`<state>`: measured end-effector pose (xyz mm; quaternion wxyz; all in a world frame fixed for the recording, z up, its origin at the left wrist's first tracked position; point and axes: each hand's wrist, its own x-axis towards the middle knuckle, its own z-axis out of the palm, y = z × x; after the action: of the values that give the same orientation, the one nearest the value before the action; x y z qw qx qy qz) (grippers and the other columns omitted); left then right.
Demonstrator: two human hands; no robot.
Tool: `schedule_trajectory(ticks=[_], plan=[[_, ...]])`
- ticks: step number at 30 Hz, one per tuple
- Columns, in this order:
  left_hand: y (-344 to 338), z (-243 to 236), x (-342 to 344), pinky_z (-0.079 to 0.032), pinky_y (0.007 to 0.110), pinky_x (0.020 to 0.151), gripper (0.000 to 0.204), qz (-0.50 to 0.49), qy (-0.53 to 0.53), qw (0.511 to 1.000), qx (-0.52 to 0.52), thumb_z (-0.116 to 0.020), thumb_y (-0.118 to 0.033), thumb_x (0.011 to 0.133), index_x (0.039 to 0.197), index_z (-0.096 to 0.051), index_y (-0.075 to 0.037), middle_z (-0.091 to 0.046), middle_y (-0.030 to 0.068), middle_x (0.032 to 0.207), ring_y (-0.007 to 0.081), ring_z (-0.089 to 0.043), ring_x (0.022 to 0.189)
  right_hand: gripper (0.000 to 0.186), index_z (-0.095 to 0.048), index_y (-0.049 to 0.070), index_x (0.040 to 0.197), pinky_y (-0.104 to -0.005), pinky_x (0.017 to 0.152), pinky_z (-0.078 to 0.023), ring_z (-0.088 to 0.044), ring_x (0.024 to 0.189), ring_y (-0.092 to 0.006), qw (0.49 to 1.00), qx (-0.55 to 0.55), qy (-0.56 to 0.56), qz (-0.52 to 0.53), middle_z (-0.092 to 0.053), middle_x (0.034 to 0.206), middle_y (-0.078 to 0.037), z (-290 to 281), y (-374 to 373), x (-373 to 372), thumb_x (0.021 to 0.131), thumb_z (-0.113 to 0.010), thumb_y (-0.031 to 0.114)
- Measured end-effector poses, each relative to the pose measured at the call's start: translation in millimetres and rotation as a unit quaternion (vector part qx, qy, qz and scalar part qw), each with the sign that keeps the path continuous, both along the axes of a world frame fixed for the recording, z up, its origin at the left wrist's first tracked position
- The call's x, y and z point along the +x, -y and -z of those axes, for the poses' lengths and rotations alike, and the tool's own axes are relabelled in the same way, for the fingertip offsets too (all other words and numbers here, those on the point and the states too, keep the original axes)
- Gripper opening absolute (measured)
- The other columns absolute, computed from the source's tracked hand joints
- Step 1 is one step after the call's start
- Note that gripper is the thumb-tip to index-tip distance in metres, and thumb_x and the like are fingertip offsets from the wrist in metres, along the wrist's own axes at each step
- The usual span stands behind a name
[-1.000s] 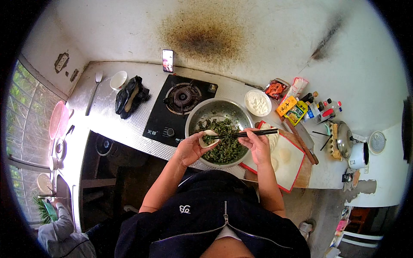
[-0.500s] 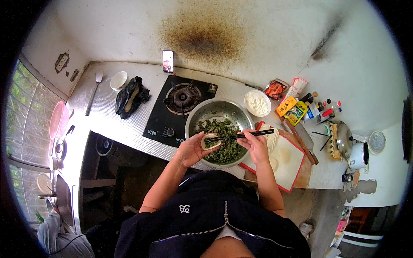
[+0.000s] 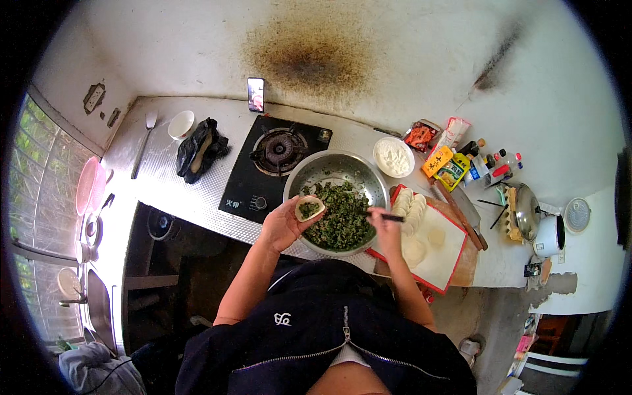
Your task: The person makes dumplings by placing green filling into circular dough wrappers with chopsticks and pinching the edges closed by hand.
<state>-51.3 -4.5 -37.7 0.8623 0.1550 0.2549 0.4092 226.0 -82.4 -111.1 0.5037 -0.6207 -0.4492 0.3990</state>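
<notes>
A dumpling wrapper (image 3: 318,214) lies cupped in my left hand (image 3: 282,227), with a small heap of green filling (image 3: 307,209) in it. That hand is over the left rim of a steel bowl (image 3: 305,172). Chopped green filling (image 3: 342,220) covers the bowl's bottom. Over the bowl's right side, my right hand (image 3: 386,232) is closed round dark chopsticks (image 3: 394,218), slightly blurred. To its right, a white mat with a red border (image 3: 438,263) carries a row of pale folded dumplings (image 3: 415,212) and flat round wrappers (image 3: 413,251).
Behind the bowl sits a black gas stove (image 3: 247,178); a phone (image 3: 256,95) leans on the wall. A bowl of white paste (image 3: 394,158), seasoning packets (image 3: 453,172) and a cleaver (image 3: 466,207) lie right. A person in grey (image 3: 99,372) is at lower left.
My right hand has drawn the chopsticks away from the wrapper, moving slightly down and right. My left hand has tilted the wrapper up a little, and its filling shows more.
</notes>
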Motion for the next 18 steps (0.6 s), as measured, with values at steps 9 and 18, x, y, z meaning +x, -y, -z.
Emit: schedule_trajectory(ticks=[9,18], plan=[[3.6,-9.7,1.0,-0.048,0.042,0.102,0.038,0.024,0.007,1.0,-0.004,-0.042,-0.015,0.1,0.125,-0.046,0.013,-0.053,0.024,0.126,0.035,-0.056,0.117,0.022,-0.068,0.006,0.105,-0.0359,0.083,-0.05,-0.062,0.097,-0.0314,0.928,0.089,0.299,-0.204,-0.063,0.104,-0.011,10.5,11.6,-27.1,0.083,-0.064,0.002],[18.2,-2.2,5.0,-0.054,0.034,0.093,0.034,0.117,0.006,0.993,0.01,-0.047,-0.018,0.1,0.125,-0.052,0.003,-0.061,0.0135,0.118,0.0193,-0.062,0.107,0.019,-0.071,0.013,0.094,-0.0384,0.082,-0.047,-0.055,0.096,-0.0272,0.888,0.291,0.309,-0.18,-0.056,0.092,-0.004,-124.2,-8.5,-71.7,0.075,-0.075,0.014]])
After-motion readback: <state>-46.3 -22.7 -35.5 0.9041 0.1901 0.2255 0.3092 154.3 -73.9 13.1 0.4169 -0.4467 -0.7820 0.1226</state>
